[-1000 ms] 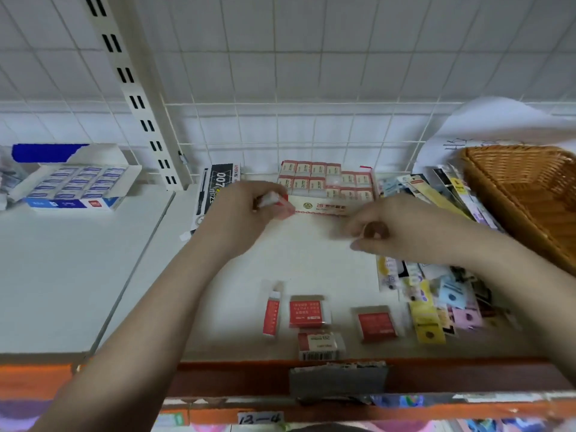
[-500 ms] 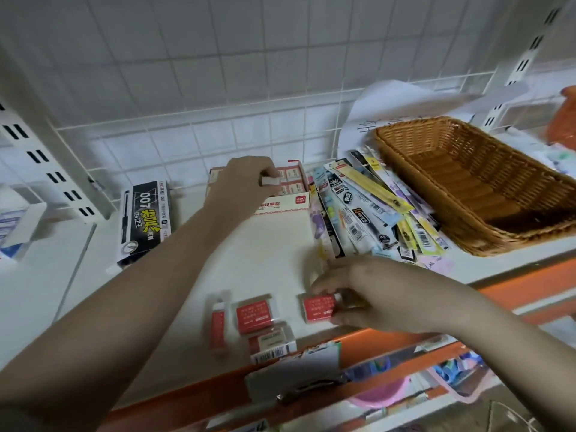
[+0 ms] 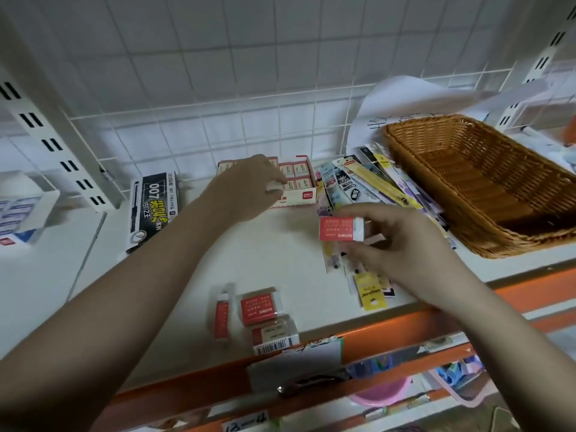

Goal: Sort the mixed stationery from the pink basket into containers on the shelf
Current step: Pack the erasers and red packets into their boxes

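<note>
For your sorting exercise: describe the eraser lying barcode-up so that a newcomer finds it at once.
Start at the shelf's orange front edge. Three red-sleeved erasers cluster just behind it, left of centre. Yours, the red-and-white wrapped eraser, lies nearest the edge and alone shows a white barcode strip.

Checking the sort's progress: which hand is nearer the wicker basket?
Right hand, holding a red eraser just left of the wicker basket. Left hand is farther left, at the eraser box.

right hand (image 3: 402,244) | lifted red eraser (image 3: 341,229) off shelf front | now held mid-air
</note>
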`<control>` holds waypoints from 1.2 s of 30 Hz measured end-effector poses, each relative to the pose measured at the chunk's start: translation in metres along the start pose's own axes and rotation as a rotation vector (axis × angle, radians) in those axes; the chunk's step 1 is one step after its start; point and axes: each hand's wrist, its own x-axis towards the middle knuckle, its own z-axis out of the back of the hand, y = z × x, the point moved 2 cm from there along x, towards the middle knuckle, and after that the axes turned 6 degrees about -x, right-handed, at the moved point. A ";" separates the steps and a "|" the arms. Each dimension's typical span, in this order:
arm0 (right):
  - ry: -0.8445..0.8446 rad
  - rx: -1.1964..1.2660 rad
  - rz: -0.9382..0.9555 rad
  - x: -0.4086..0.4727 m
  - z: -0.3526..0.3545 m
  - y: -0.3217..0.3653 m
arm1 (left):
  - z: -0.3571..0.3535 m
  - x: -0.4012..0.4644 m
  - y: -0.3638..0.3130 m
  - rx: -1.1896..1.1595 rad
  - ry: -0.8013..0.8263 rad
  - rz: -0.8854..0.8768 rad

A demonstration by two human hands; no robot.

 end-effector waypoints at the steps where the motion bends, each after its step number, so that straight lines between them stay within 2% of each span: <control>1: -0.017 0.044 -0.015 0.003 0.002 0.003 | 0.003 -0.010 -0.003 -0.036 -0.007 0.007; 3: -0.058 0.218 -0.078 0.012 0.003 0.004 | 0.013 -0.032 -0.006 -0.128 0.034 0.033; 6: -0.105 0.457 -0.189 0.028 -0.003 0.003 | 0.021 -0.066 -0.006 -0.228 0.205 0.108; 8: -0.105 0.380 -0.198 0.043 -0.008 -0.002 | 0.019 -0.085 -0.004 -0.242 0.324 0.141; 10: -0.128 0.205 -0.173 0.061 -0.014 -0.009 | 0.010 -0.100 -0.004 -0.238 0.451 0.159; 12: -0.176 0.030 -0.109 0.078 -0.018 -0.010 | 0.003 -0.110 -0.004 -0.270 0.500 0.157; 17: -0.222 -0.200 0.051 0.102 -0.034 -0.011 | 0.003 -0.122 -0.005 -0.332 0.452 0.175; 24: -0.137 -0.431 0.016 0.122 -0.038 -0.021 | 0.007 -0.124 -0.011 -0.284 0.471 0.197; 29: 0.097 -0.409 -0.025 0.132 -0.033 -0.011 | 0.002 -0.123 -0.013 -0.228 0.330 0.190; 34: 0.043 -0.330 -0.048 0.142 -0.035 -0.009 | -0.002 -0.132 -0.010 -0.244 0.167 0.284; 36: 0.080 -0.308 -0.075 0.150 -0.038 -0.007 | 0.000 -0.139 -0.011 -0.228 0.049 0.326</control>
